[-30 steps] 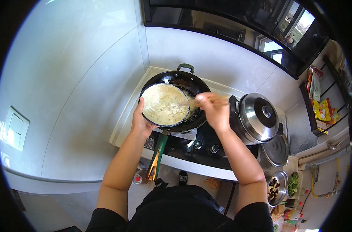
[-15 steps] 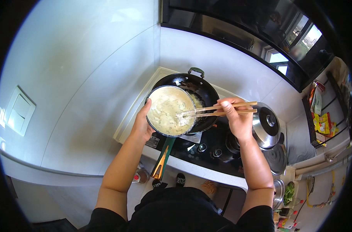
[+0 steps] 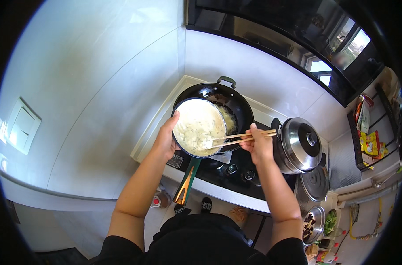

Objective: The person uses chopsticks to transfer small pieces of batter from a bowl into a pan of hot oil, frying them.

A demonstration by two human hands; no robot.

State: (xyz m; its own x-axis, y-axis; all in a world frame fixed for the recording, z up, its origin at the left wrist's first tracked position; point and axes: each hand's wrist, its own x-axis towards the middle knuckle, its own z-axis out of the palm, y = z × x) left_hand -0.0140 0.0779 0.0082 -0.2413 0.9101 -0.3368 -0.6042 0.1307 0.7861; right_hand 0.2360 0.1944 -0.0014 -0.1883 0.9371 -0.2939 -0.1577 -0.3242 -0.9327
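My left hand (image 3: pixel 166 138) is closed on the left side of a round bowl (image 3: pixel 183 150), thumb at the rim. Pale, thick batter (image 3: pixel 193 121) with greenish bits fills the bowl, which hangs over a black wok (image 3: pixel 244 108). In my right hand (image 3: pixel 260 145) is a pair of wooden chopsticks (image 3: pixel 241 137). Their tips are at a batter-coated lump (image 3: pixel 205 141) near the bowl's right side. Beyond the bowl's right edge, pale food (image 3: pixel 228 117) sits in the wok's bottom; the bowl hides the rest of it.
The wok's green handle (image 3: pixel 188 179) points toward me over the stove edge. A lidded steel pot (image 3: pixel 301 143) stands on the black stove (image 3: pixel 236 181), right of my right hand. Farther right are a steel bowl (image 3: pixel 319 221), green vegetables (image 3: pixel 330 222) and bottles. A hood (image 3: pixel 271 44) overhangs the back.
My right hand has moved left and slightly down with the chopsticks, closer to the bowl. The bowl has shifted a little to the right. More of the lidded pot shows.
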